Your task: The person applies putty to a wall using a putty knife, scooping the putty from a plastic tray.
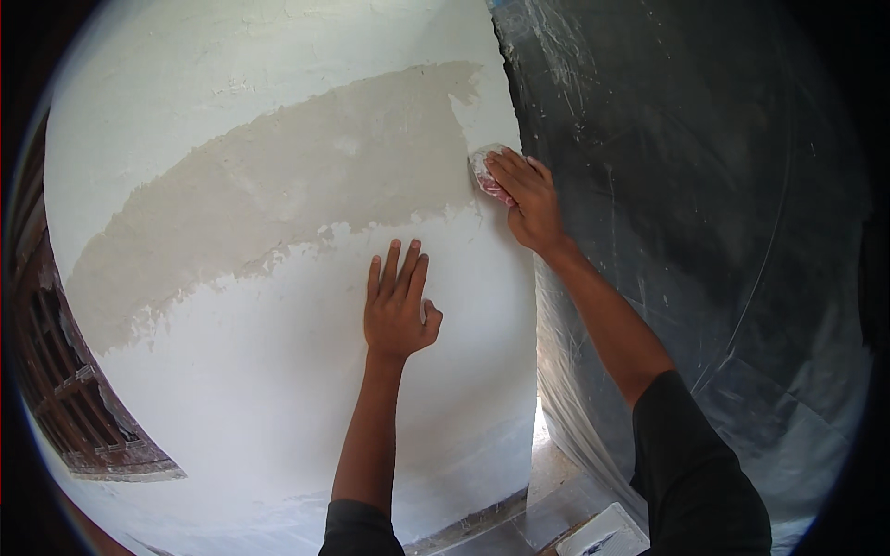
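The right hand is covering part of a red-and-white pad; the left hand is hiding its palm; the lower edge is cropping both sleeves and a white object.

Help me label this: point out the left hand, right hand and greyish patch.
Left hand [393, 317]: head view, its back.
Right hand [532, 198]: head view, its back.
Greyish patch [295, 176]: head view, its middle.

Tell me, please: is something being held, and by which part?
The right hand holds a white-and-reddish pad by its outer face; the left hand holds nothing.
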Motion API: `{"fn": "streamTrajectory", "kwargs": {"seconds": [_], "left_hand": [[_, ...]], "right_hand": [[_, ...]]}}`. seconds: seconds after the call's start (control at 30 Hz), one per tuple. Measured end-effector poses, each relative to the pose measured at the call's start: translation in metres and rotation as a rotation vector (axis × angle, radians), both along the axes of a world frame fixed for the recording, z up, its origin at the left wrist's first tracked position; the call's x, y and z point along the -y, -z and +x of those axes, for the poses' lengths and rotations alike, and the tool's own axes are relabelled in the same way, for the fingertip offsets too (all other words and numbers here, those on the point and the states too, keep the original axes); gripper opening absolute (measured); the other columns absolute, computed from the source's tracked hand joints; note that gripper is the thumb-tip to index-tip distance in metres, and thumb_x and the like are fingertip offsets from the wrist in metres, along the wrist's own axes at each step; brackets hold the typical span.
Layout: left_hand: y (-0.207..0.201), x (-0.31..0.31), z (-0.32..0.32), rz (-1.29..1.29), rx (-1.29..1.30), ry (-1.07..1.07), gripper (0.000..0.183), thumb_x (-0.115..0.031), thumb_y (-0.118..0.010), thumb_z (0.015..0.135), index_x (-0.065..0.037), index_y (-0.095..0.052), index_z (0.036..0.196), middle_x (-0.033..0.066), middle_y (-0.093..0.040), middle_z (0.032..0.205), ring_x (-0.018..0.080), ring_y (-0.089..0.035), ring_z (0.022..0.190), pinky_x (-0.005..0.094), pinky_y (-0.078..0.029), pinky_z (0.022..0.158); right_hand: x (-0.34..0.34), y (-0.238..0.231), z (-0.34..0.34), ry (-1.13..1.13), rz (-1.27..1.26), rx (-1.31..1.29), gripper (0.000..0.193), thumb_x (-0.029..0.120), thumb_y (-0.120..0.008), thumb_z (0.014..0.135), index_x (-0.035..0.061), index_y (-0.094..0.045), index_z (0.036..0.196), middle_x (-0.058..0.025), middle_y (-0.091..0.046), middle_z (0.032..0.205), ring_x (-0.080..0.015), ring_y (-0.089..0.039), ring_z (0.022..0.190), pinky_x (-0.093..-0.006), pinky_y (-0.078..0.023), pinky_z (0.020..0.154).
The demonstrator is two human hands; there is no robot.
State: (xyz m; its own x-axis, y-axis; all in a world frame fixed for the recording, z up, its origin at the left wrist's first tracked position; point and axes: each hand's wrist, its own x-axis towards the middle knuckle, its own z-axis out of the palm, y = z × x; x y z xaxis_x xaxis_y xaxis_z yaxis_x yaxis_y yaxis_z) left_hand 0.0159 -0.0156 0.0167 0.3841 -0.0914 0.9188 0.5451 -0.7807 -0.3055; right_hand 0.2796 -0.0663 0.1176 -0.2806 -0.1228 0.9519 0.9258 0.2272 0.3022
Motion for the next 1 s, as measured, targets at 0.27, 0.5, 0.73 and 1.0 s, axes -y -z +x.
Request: {"fn": "streamTrajectory", "kwargs": {"seconds": [0.27, 0.5, 0.73, 1.0], "left_hand": [[0.002, 0.018, 0.002, -0.052, -0.034, 0.059, 0.065, -0.016, -0.055, 0.07, 0.0, -0.059, 0.133, 0.0153, -0.055, 0.149, 0.037, -0.038, 0.148, 0.0553, -0.021, 0.123], [0.116, 0.055, -0.003, -0.38, -0.068, 0.131, 0.074, -0.011, -0.057, 0.077, 0.001, -0.042, 0.148, 0.0212, -0.034, 0.162, 0.0482, -0.02, 0.152, 0.061, -0.018, 0.122], [0.38, 0.18, 0.039, -1.098, -0.278, 0.199, 0.08, -0.009, -0.064, 0.077, 0.001, -0.036, 0.151, 0.0217, -0.029, 0.164, 0.0445, -0.017, 0.154, 0.0563, -0.017, 0.125], [0.597, 0.355, 0.048, -1.679, -0.656, 0.01, 0.09, -0.019, -0.066, 0.081, 0.001, -0.023, 0.158, 0.0217, -0.02, 0.167, 0.0427, -0.01, 0.155, 0.0508, -0.012, 0.127]], "right_hand": [[0.004, -0.115, 0.006, 0.039, 0.091, 0.062, 0.038, 0.003, -0.056, 0.089, 0.0067, -0.063, 0.126, -0.0145, -0.064, 0.133, -0.0342, -0.051, 0.135, -0.0517, -0.037, 0.109], [0.078, 0.245, 0.029, 0.067, -0.499, -0.029, 0.044, -0.002, -0.062, 0.083, 0.0084, -0.066, 0.126, -0.0121, -0.064, 0.135, -0.0336, -0.055, 0.132, -0.0476, -0.039, 0.111], [0.337, 0.602, 0.007, 0.165, -1.43, -1.07, 0.041, -0.006, -0.051, 0.091, 0.0074, -0.07, 0.125, -0.0212, -0.07, 0.118, -0.0379, -0.067, 0.109, -0.0426, -0.053, 0.096], [0.481, 0.723, -0.024, 0.436, -1.84, -1.41, 0.046, 0.002, -0.049, 0.086, 0.01, -0.071, 0.125, -0.0246, -0.07, 0.115, -0.0381, -0.069, 0.108, -0.0444, -0.054, 0.096]]}}
